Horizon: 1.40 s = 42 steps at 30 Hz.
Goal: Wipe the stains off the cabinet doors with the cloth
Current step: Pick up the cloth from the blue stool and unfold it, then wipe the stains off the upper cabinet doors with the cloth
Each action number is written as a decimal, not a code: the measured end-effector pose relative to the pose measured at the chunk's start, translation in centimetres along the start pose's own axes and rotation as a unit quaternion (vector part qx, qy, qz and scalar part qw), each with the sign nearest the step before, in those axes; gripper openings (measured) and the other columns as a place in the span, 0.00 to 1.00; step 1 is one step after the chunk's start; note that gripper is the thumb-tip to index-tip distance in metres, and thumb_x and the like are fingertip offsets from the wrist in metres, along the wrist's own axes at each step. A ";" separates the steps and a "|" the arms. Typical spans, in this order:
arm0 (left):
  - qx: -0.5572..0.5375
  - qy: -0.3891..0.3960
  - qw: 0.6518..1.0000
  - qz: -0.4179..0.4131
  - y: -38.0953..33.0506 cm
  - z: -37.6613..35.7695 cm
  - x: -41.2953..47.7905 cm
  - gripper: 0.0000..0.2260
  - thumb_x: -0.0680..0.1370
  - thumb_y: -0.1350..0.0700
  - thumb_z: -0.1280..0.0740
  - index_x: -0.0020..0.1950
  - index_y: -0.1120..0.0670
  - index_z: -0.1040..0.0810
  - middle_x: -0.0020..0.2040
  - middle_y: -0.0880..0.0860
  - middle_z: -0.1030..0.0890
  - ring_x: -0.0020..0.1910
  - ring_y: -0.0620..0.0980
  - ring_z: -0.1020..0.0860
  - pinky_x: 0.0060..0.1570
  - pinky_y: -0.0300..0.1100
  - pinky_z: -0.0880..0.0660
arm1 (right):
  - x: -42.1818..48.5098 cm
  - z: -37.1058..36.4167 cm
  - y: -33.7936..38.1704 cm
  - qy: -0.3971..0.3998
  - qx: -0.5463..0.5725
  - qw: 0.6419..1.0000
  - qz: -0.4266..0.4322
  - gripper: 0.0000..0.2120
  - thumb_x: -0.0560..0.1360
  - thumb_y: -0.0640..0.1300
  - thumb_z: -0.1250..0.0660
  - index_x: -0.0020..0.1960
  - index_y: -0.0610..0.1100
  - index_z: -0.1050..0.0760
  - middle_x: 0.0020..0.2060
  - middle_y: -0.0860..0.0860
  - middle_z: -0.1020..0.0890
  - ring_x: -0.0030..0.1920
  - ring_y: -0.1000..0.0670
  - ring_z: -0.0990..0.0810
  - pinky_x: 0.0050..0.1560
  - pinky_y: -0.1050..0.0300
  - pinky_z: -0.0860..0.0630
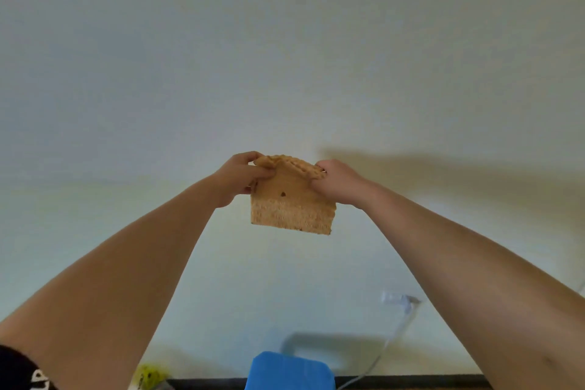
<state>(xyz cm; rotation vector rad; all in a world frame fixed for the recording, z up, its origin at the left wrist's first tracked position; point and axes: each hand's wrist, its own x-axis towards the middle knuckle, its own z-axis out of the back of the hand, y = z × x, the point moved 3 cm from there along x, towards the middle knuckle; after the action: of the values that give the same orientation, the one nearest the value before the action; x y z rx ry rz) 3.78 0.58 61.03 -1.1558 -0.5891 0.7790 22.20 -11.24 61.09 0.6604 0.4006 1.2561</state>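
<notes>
Both arms reach forward and up in front of a plain pale wall [285,57]. An orange-tan ribbed cloth [292,204] hangs between the hands, folded over at the top, with a small dark spot near its middle. My left hand [242,177] pinches the cloth's upper left corner. My right hand [337,180] grips its upper right corner. The lower edge of the cloth hangs free. No cabinet door shows in this view.
A blue object [289,370] sits at the bottom centre. A white plug and cable [400,301] run down the wall on the right. A yellow-green item [150,374] lies low left. A dark strip [411,381] runs along the wall's foot.
</notes>
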 end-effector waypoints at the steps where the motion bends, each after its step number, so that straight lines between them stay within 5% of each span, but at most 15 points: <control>1: 0.006 0.000 1.000 -0.013 -3.1 0.7 -0.1 0.06 0.77 0.60 0.27 0.52 0.52 0.20 0.50 0.52 0.19 0.51 0.52 0.20 0.53 0.49 0.20 | -0.1 2.6 1.8 -0.007 -0.003 1.000 0.005 0.09 0.80 0.44 0.38 0.40 0.45 0.30 0.36 0.50 0.27 0.36 0.49 0.29 0.34 0.56 0.37; 9: 0.016 -0.005 0.994 -0.106 -23.0 3.3 -1.3 0.15 0.77 0.56 0.26 0.63 0.52 0.19 0.59 0.53 0.16 0.59 0.52 0.18 0.59 0.50 0.20 | -0.7 19.7 11.7 -0.067 0.009 0.997 0.036 0.08 0.80 0.47 0.33 0.52 0.42 0.22 0.47 0.47 0.19 0.46 0.46 0.21 0.46 0.51 0.26; 16: -0.035 -0.058 0.984 -0.164 -34.4 3.4 -2.9 0.12 0.74 0.54 0.23 0.56 0.56 0.15 0.54 0.53 0.14 0.55 0.52 0.15 0.58 0.48 0.19 | -3.0 30.5 16.9 -0.113 0.021 0.991 0.068 0.13 0.79 0.48 0.30 0.56 0.38 0.22 0.46 0.41 0.18 0.43 0.43 0.20 0.46 0.49 0.24; 20: -0.051 -0.075 0.979 -0.184 -37.3 1.6 -3.4 0.14 0.74 0.50 0.23 0.58 0.53 0.15 0.54 0.51 0.14 0.55 0.50 0.16 0.55 0.45 0.19 | -5.5 33.4 16.9 -0.111 0.028 0.990 0.087 0.12 0.79 0.47 0.28 0.53 0.38 0.21 0.45 0.43 0.16 0.43 0.44 0.16 0.53 0.43 0.17; 28: 0.004 -0.008 0.981 -0.193 -40.1 -6.1 -3.0 0.12 0.77 0.49 0.26 0.60 0.47 0.18 0.58 0.50 0.16 0.58 0.50 0.19 0.58 0.47 0.22 | -9.8 37.9 11.9 -0.131 -0.004 0.991 0.039 0.12 0.76 0.43 0.26 0.56 0.38 0.22 0.46 0.44 0.16 0.39 0.48 0.18 0.40 0.57 0.18; 33: 0.098 0.026 0.968 -0.228 -42.4 -11.8 -1.7 0.14 0.76 0.45 0.26 0.60 0.47 0.17 0.56 0.48 0.16 0.58 0.52 0.19 0.64 0.52 0.24 | -11.7 41.0 10.3 -0.160 -0.036 0.986 0.039 0.18 0.74 0.51 0.24 0.61 0.49 0.24 0.53 0.50 0.17 0.52 0.49 0.19 0.53 0.53 0.22; 37: 0.147 0.076 0.950 -0.264 -44.7 -17.8 -0.7 0.14 0.76 0.44 0.26 0.58 0.48 0.15 0.54 0.49 0.15 0.56 0.52 0.18 0.64 0.55 0.23 | -13.5 44.0 8.8 -0.203 -0.075 0.976 0.035 0.18 0.75 0.49 0.24 0.62 0.51 0.25 0.54 0.53 0.19 0.51 0.53 0.20 0.41 0.60 0.28; 42: 0.142 0.159 0.934 -0.287 -47.3 -24.6 0.1 0.11 0.75 0.48 0.24 0.50 0.54 0.13 0.50 0.53 0.13 0.54 0.54 0.16 0.62 0.54 0.21 | -16.3 47.1 4.9 -0.242 -0.114 0.964 0.000 0.16 0.75 0.45 0.26 0.60 0.52 0.26 0.53 0.51 0.20 0.51 0.48 0.19 0.39 0.59 0.27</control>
<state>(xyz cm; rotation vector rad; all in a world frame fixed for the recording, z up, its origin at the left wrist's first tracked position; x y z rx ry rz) 33.60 -22.90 98.44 -0.7579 -0.4857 0.1579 43.03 -37.21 98.56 0.7407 -0.1480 1.0760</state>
